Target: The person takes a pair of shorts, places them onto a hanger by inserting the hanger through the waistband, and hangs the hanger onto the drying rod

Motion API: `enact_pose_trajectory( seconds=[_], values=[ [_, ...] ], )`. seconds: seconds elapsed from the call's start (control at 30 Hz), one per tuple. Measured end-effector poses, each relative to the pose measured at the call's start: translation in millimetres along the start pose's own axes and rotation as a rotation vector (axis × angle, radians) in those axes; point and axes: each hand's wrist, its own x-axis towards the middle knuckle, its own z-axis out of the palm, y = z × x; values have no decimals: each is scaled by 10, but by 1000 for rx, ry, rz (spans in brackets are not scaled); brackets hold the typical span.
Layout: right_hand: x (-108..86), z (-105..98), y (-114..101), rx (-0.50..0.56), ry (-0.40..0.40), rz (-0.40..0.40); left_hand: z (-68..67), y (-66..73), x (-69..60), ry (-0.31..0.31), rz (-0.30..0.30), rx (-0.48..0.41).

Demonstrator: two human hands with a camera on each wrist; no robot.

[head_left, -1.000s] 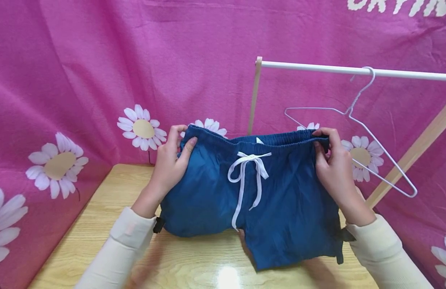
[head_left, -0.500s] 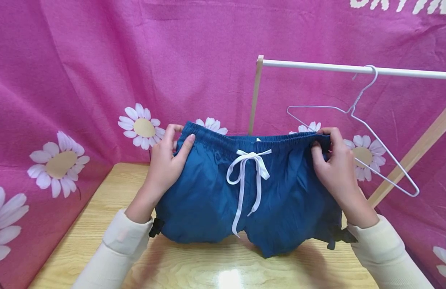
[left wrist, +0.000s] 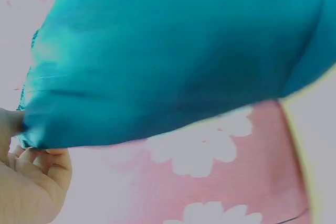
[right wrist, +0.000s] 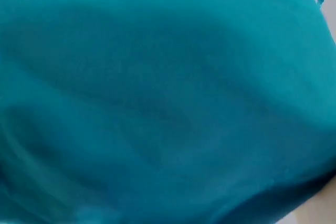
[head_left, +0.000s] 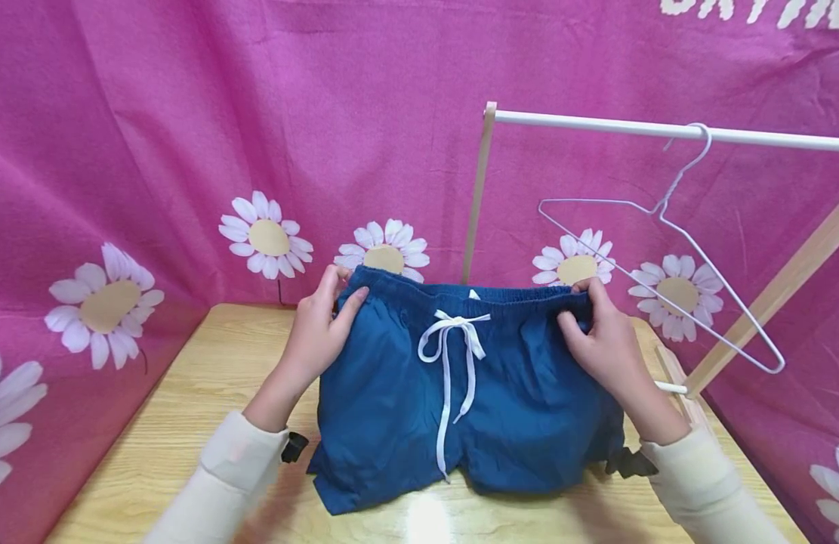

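Observation:
Blue shorts point(head_left: 392, 393) with an elastic waistband and a white drawstring point(head_left: 453, 325) tied in a bow are held up by the waist over the table. My left hand point(head_left: 315, 329) pinches the left end of the waistband, thumb in front; the left wrist view shows this hand point(left wrist: 37, 182) at the edge of the cloth point(left wrist: 157, 66). At the waistband's right end, my right hand point(head_left: 606, 340) grips the fabric, thumb in front and fingers behind. Blue cloth point(right wrist: 157, 87) fills most of the right wrist view, and the right fingers are hidden there.
A wire hanger point(head_left: 704, 249) hangs from the white bar point(head_left: 596, 125) of a wooden-legged rack at the right. Behind and beside the wooden table point(head_left: 235, 340) is a pink cloth backdrop point(head_left: 365, 98) printed with white daisies.
Both hands have lowered the shorts, and the right hand has also moved left and inward. The leg hems have swung; the left one now hangs lower. More of the rack's base shows.

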Motion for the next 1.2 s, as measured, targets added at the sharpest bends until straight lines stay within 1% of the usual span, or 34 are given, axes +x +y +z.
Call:
enact_pose_trajectory(
  seconds=[0.1,0.17,0.23,0.33,0.43,0.5,0.57,0.67,0.77,0.83,0.9,1.0,1.13,1.2],
  values=[
    [-67,70,70,6,-76,0,49,-123,-85,-25,-20,29],
    [-96,108,116,10,-99,-19,74,-191,-129,-34,-37,58],
    [-116,138,159,20,-115,-58,90,-239,-171,-43,-38,97],
    [-141,177,221,51,-151,-146,110,-296,-220,-49,-32,154],
    [-182,208,274,79,-208,-226,122,-344,-265,-55,-29,174],
    [-216,221,308,74,-235,-256,124,-373,-301,-61,-47,156],
    [-254,229,347,52,-249,-278,126,-400,-346,-75,-74,108],
    [-322,226,418,34,-262,-268,143,-450,-426,-104,-123,19],
    [-398,235,498,74,-298,-250,178,-496,-512,-135,-165,-52],
    [-446,257,548,129,-338,-243,205,-521,-571,-149,-183,-65],
    [-490,294,590,172,-382,-251,233,-544,-632,-158,-202,-55],
    [-543,348,643,193,-430,-270,275,-566,-720,-157,-253,-37],
    [-579,381,686,192,-433,-302,340,-558,-780,-121,-324,-12],
    [-578,382,694,196,-424,-319,365,-544,-782,-96,-336,-1]
  ],
)
